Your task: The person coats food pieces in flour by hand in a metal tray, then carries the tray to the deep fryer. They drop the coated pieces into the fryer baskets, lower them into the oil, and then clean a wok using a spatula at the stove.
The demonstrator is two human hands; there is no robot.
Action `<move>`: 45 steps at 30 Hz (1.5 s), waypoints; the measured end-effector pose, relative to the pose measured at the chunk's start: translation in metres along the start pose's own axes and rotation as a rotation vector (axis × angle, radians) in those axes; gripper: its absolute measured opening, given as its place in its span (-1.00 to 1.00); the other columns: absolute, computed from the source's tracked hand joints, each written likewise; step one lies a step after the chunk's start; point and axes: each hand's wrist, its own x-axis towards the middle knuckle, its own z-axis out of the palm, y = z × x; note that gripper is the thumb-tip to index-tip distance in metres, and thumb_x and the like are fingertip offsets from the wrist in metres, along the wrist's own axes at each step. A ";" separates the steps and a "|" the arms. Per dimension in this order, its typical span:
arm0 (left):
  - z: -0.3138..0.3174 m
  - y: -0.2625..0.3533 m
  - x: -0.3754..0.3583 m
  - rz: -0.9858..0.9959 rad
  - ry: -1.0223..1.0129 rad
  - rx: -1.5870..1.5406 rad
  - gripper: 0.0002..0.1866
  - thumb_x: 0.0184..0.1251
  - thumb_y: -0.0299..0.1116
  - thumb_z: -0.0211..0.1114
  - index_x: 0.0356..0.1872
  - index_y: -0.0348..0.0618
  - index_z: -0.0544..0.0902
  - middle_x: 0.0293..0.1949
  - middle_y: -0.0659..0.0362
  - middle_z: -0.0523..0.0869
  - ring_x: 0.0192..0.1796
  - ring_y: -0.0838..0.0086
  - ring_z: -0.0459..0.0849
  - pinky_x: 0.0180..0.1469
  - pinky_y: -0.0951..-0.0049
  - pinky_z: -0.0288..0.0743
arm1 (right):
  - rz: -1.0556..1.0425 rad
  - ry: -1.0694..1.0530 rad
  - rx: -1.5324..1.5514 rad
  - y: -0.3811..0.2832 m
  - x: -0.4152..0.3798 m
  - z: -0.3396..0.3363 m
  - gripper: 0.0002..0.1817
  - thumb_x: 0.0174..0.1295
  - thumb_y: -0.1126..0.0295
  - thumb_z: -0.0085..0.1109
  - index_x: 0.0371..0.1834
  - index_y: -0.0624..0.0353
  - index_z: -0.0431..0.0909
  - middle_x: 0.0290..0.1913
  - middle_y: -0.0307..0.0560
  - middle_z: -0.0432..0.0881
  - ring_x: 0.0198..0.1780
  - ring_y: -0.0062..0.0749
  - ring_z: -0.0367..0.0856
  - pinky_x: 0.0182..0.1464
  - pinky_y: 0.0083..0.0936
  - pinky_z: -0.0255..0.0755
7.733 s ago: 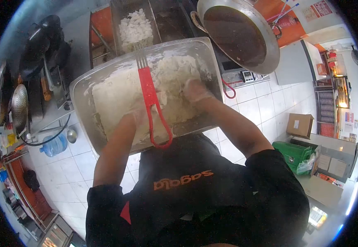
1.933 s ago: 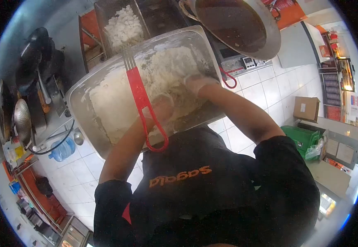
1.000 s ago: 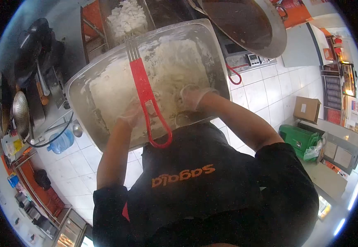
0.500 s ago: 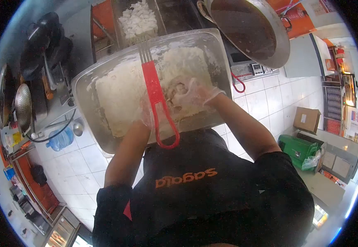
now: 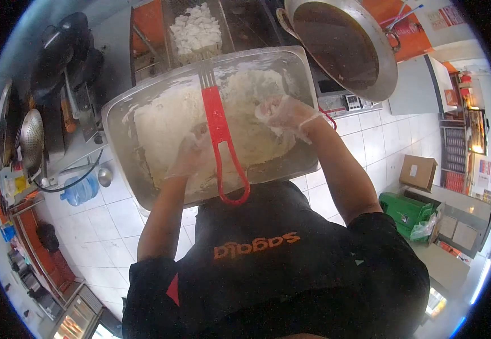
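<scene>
A large metal tub holds pale flour. Across its middle lies a red-handled tool with metal prongs reaching over the far rim. My left hand, in a clear plastic glove, is low over the flour just left of the red handle, its fingers curled and partly hidden; what it holds, if anything, I cannot make out. My right hand, gloved too, is raised over the right side of the flour, fingers bent round a small floury piece that I cannot identify.
Behind the tub stands a tray of white coated pieces. A wide pan of dark liquid is at the back right. Woks and a perforated ladle are at the left. A green crate and a cardboard box stand at the right.
My right hand has moved right and slightly up, away from the middle of the flour. My left hand has shifted slightly left. The tub sits a little lower in view.
</scene>
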 end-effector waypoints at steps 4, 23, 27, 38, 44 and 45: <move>0.012 -0.036 -0.005 -0.153 -0.232 0.480 -0.55 0.50 -0.04 0.14 0.06 -0.25 0.67 -0.01 -0.15 0.74 0.04 0.07 0.72 0.14 0.16 0.54 | -0.451 -0.059 -0.722 0.060 0.045 0.011 -0.72 0.19 0.32 0.22 -0.09 0.21 0.65 -0.24 0.14 0.72 -0.18 -0.07 0.74 -0.11 -0.30 0.60; 0.076 -0.056 0.010 0.297 -0.404 0.517 -0.77 0.28 -0.28 0.31 -0.29 -0.28 0.69 -0.35 -0.11 0.71 -0.22 0.04 0.74 -0.16 0.09 0.60 | -0.335 -0.284 -0.980 -0.015 -0.014 0.075 -0.58 0.25 0.26 0.18 0.13 0.22 0.56 0.04 0.23 0.63 0.09 0.04 0.66 0.13 -0.12 0.57; 0.090 -0.055 0.017 -0.034 -0.510 0.658 -0.76 0.21 -0.31 0.33 -0.29 -0.32 0.72 -0.33 -0.11 0.72 -0.21 0.02 0.74 -0.13 0.06 0.60 | -0.528 -0.143 -0.949 0.043 0.015 0.088 -0.60 0.19 0.17 0.25 0.02 0.18 0.64 -0.04 0.27 0.65 0.02 0.11 0.69 0.10 -0.11 0.58; 0.037 -0.030 0.001 -0.226 0.031 -0.522 -0.59 0.35 -0.30 0.40 0.18 -0.16 0.61 0.00 0.12 0.69 -0.01 0.41 0.70 0.03 0.39 0.69 | 0.101 -0.104 0.159 -0.001 0.033 0.047 -0.59 0.16 0.23 0.38 0.05 0.14 0.64 -0.16 0.01 0.69 -0.16 -0.32 0.70 -0.08 -0.42 0.62; 0.039 -0.010 0.020 -0.220 0.049 -0.455 -0.59 0.44 -0.29 0.33 0.25 -0.15 0.57 -0.01 0.16 0.68 -0.05 0.45 0.70 0.00 0.45 0.70 | -0.119 -0.007 0.108 -0.023 0.022 0.058 -0.50 0.18 0.20 0.38 0.17 0.15 0.60 -0.22 -0.14 0.67 -0.22 -0.40 0.65 -0.09 -0.42 0.61; 0.039 -0.005 0.020 -0.208 0.051 -0.520 -0.60 0.45 -0.32 0.31 0.25 -0.15 0.57 -0.03 0.18 0.68 -0.08 0.46 0.71 -0.03 0.46 0.70 | -0.126 0.040 0.118 -0.027 0.019 0.060 -0.48 0.16 0.20 0.41 0.17 0.18 0.60 -0.23 -0.15 0.67 -0.21 -0.41 0.66 -0.10 -0.43 0.62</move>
